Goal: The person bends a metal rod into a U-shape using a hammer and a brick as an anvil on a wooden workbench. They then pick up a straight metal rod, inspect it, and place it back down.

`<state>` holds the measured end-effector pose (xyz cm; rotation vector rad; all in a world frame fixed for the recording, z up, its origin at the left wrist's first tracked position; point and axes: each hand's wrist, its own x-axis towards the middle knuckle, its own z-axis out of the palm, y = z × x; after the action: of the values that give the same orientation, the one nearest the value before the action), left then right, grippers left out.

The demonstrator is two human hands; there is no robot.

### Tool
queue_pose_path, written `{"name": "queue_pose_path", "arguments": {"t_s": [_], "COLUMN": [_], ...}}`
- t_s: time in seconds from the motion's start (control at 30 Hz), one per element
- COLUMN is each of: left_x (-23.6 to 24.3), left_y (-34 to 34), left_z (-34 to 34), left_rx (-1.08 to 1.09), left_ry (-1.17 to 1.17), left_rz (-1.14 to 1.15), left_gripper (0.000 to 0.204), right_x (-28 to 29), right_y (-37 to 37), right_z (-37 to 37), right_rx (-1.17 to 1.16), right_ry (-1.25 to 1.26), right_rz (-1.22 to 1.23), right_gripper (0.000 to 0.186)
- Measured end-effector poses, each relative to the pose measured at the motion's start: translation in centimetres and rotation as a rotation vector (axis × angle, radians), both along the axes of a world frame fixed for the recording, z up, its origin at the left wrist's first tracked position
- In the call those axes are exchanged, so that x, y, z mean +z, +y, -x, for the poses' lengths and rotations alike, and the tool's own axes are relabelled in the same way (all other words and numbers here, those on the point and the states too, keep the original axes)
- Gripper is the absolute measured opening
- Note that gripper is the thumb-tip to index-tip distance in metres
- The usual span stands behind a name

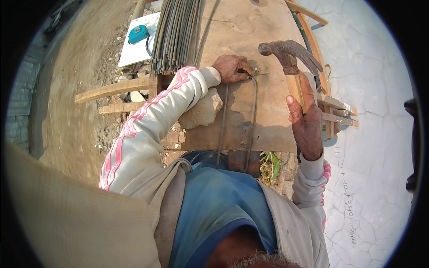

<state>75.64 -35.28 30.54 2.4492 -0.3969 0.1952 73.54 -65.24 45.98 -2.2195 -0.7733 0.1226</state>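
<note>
My left hand [231, 69] is closed at the far end of a bent steel rod [254, 102], its fingertips pressed down by the curve on the brown board [277, 120]. Two thin lengths of rod run from there toward my body and past the board's near edge; whether they join under the hand is hidden. Raised over the board's right side, my right hand [307, 127] grips the wooden handle of a claw hammer [290, 52]. The dark hammer head is apart from the rod. A small nail or peg [255, 70] stands beside my left fingertips.
A rough stone [203, 109] sits on the board under my left forearm. Beyond it lies a bundle of steel rods [176, 35], with a teal tape measure [138, 34] on a white panel [129, 56]. Wooden bars [114, 89] jut out leftward. A cracked grey surface [371, 134] fills the right.
</note>
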Motion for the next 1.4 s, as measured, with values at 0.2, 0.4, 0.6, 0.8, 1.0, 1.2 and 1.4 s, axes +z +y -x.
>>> {"name": "queue_pose_path", "arguments": {"t_s": [0.2, 0.4, 0.6, 0.8, 1.0, 1.2, 1.4], "left_x": [0.2, 0.4, 0.7, 1.2, 0.7, 1.1, 0.6], "left_y": [0.0, -0.2, -0.1, -0.2, -0.3, -0.1, -0.4], "left_z": [0.1, 0.4, 0.3, 0.2, 0.4, 0.0, 0.4], "left_rx": [0.020, 0.011, 0.028, 0.082, 0.040, 0.063, 0.048], "left_ry": [0.013, 0.029, 0.037, 0.067, 0.030, 0.070, 0.003], "left_rz": [0.001, 0.024, 0.034, 0.000, 0.033, -0.038, 0.022], "left_gripper": [0.030, 0.031, 0.032, 0.032, 0.029, 0.032, 0.029], "right_x": [-2.8, -4.0, -2.8, -3.8, -2.5, -3.9, -4.3], "right_y": [0.7, 0.9, 0.8, 1.2, 0.2, 1.4, 0.6], "right_z": [-0.3, 0.6, 0.6, -1.0, -0.1, -0.8, -0.4], "right_rx": [0.008, 0.089, -0.105, 0.121, -0.100, 0.111, -0.035], "right_ry": [-0.395, -0.044, -0.137, -0.179, -0.231, 0.000, -0.219], "right_rz": [-0.219, -0.035, -0.363, 0.130, -0.322, 0.069, -0.186], "right_gripper": [0.058, 0.055, 0.059, 0.057, 0.056, 0.056, 0.056]}}
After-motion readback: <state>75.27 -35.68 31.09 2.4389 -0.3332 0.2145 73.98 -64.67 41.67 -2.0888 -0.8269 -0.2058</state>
